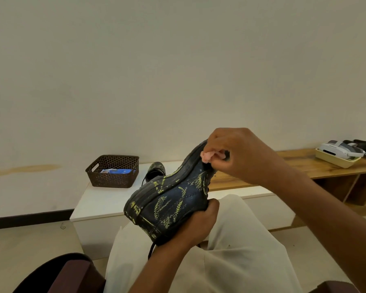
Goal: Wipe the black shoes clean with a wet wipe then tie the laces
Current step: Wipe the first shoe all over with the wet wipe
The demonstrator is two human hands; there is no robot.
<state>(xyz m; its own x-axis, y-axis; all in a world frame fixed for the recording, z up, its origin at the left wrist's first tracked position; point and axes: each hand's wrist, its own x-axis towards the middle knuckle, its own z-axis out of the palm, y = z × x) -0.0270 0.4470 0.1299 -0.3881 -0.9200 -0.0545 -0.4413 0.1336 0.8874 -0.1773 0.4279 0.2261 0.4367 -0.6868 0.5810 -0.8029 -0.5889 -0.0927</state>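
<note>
Over the lap, the left hand (195, 225) gripped the black shoe (169, 199) from below, sole tilted up. The right hand (239, 155) pinched a crumpled wipe (208, 155) in its fingers against the sole's edge. Beyond, a second shoe (155, 169) and a basket (113, 171) sat on the white table (99, 205).

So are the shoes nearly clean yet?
Not yet. The left hand holds one shoe up on its side, and the right hand presses a balled-up wipe against its sole edge, so wiping is in hand. A lace hangs loose, so tying is left. The other shoe sits on the white table; I can't tell whether it's been wiped.
</note>
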